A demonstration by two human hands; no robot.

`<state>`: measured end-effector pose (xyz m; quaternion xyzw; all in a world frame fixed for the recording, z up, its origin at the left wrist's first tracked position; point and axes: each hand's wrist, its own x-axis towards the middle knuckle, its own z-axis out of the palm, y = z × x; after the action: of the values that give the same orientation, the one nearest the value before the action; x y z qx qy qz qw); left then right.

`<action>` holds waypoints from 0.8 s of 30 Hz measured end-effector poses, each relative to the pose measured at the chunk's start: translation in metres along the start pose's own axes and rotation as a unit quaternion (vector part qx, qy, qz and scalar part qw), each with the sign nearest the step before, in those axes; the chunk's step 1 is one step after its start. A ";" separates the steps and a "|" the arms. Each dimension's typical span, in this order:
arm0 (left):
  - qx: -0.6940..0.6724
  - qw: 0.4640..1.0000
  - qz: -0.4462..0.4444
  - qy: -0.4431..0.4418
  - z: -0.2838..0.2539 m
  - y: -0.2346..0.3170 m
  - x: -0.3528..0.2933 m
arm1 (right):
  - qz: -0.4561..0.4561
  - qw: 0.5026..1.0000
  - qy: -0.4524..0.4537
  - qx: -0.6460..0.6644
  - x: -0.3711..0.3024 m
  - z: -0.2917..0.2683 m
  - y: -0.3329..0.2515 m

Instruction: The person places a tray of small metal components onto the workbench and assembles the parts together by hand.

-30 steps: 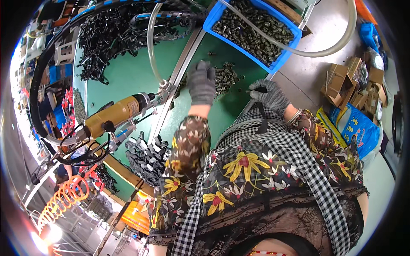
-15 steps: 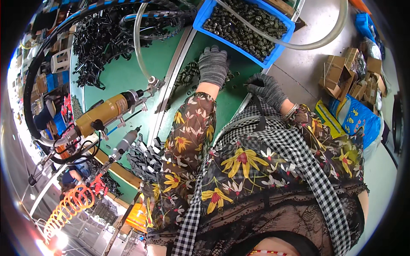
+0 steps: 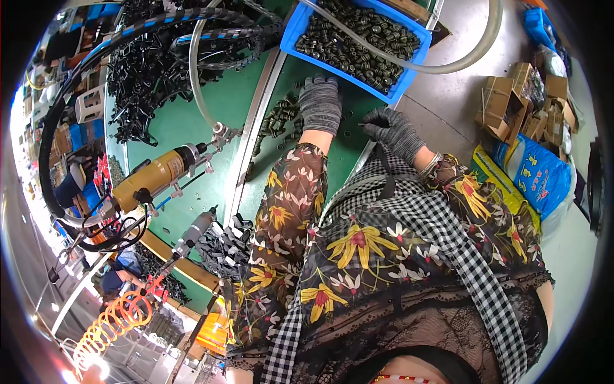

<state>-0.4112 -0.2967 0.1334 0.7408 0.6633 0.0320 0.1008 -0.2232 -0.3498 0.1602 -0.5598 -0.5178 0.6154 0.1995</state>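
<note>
My left hand (image 3: 320, 105), in a grey knit glove, is palm down over the green bench just below a blue bin (image 3: 288, 40). Its fingers are together and bent downward; their tips and anything in them are hidden. Beside it lies a loose pile of small dark ribbed metal parts (image 3: 276, 121), and a few ring-like pieces lie between the hands. My right hand (image 3: 395, 133), gloved alike, is at the bench's near right edge above my checked apron. Its fingers are curled in toward the thumb, and what they hold cannot be made out. More ribbed parts (image 3: 358, 45) fill the bin.
A clear hose (image 3: 441, 67) arcs over the bin. To the left, a yellow-bodied power tool (image 3: 150, 179) and a grey one (image 3: 197, 227) hang over the bench. Black parts (image 3: 144, 77) are heaped far left. Cardboard boxes (image 3: 502, 105) and a blue bag (image 3: 540, 176) are at right.
The view has shifted slightly, so the bin and hoses appear a little further left. My left hand is slightly lower relative to the bin; my right hand keeps its curled shape.
</note>
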 end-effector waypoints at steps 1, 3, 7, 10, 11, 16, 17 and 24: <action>-0.001 1.000 -0.006 -0.016 -0.001 0.000 0.001 | 0.012 0.999 -0.006 0.029 0.001 0.000 0.001; 0.013 1.000 0.011 -0.016 -0.005 0.001 0.004 | 0.025 0.998 -0.011 0.058 0.002 0.001 0.005; -0.269 0.959 -0.057 -0.071 -0.013 -0.004 -0.008 | 0.006 0.994 0.041 0.103 0.004 0.003 0.012; -0.705 0.670 -0.185 -0.140 -0.016 -0.009 -0.038 | 0.021 0.965 0.033 0.259 -0.008 0.006 -0.010; -0.707 0.667 -0.184 -0.147 -0.017 -0.007 -0.048 | 0.044 0.925 0.015 0.377 -0.014 0.004 -0.020; -0.894 0.358 -0.209 -0.171 -0.046 -0.007 -0.081 | 0.006 0.953 -0.022 0.303 -0.014 0.012 -0.054; -0.898 0.356 -0.194 -0.173 -0.046 -0.008 -0.083 | -0.006 0.961 -0.027 0.274 -0.014 0.013 -0.059; -0.883 0.399 -0.202 -0.143 -0.054 0.003 -0.082 | -0.044 0.981 -0.036 0.186 -0.011 0.006 -0.063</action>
<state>-0.4280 -0.3727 0.1936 0.0773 0.3715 0.4721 0.7957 -0.2464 -0.3374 0.2187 -0.4671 -0.4250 0.7116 0.3078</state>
